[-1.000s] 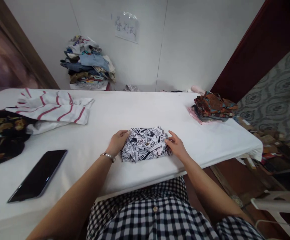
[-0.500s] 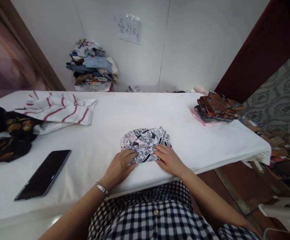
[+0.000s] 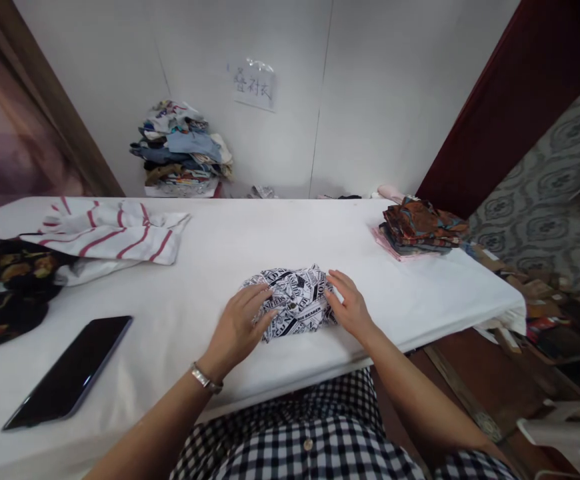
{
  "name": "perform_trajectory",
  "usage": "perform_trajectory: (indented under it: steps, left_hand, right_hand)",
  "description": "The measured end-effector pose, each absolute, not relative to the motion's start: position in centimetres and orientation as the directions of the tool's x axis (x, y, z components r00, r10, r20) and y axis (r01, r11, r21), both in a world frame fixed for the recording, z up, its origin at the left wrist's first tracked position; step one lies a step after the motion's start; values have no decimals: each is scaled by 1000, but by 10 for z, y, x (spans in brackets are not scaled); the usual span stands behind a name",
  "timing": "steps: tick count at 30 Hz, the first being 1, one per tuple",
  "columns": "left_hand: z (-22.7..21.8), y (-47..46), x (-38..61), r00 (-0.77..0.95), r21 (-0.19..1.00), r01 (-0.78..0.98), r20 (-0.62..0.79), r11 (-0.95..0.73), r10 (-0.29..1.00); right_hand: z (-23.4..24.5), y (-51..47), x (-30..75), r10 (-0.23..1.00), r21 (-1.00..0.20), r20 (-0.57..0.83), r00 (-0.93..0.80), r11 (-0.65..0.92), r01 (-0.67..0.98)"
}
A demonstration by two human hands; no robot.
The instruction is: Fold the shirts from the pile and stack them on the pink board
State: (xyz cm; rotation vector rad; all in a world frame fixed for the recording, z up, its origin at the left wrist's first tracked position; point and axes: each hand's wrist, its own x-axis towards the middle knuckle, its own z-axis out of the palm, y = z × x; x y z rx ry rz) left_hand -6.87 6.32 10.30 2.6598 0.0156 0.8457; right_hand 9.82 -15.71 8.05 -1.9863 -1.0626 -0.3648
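A folded shirt point(image 3: 300, 300) with a black-and-white newspaper print lies on the white-covered table in front of me, a button showing near its middle. My left hand point(image 3: 240, 323), with a silver bracelet at the wrist, rests over the shirt's left side. Its fingers are stretched out and the thumb is apart from them. At the right edge of the shirt is my right hand point(image 3: 350, 303), fingers and thumb spread, its fingertips at the fabric. Neither hand is closed round the cloth.
A dark phone point(image 3: 70, 370) lies at the left. Beyond it are a white shirt with red stripes point(image 3: 115, 230) and a black patterned garment point(image 3: 20, 287). Folded clothes point(image 3: 420, 227) are stacked at the right. A heap of clothes point(image 3: 183, 150) stands behind the white table point(image 3: 250, 230).
My right hand has shifted off the shirt's front to its right edge. My left hand has moved slightly up the left side. More of the shirt's front shows. The camera view has shifted slightly.
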Motion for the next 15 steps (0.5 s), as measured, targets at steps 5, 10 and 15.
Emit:
perform_trajectory:
  steps: [5, 10, 15]
  left_hand:
    - [76, 64, -46, 941, 261, 7, 324, -965, 94]
    - [58, 71, -48, 965, 337, 67, 216, -939, 147]
    - [77, 73, -50, 936, 558, 82, 241, -826, 255]
  right_hand:
    - [68, -140, 100, 779, -574, 295, 553, -318, 754]
    - [54, -152, 101, 610, -813, 252, 751, -288, 507]
    - [51, -174, 104, 403, -959, 63, 913, -230, 168]
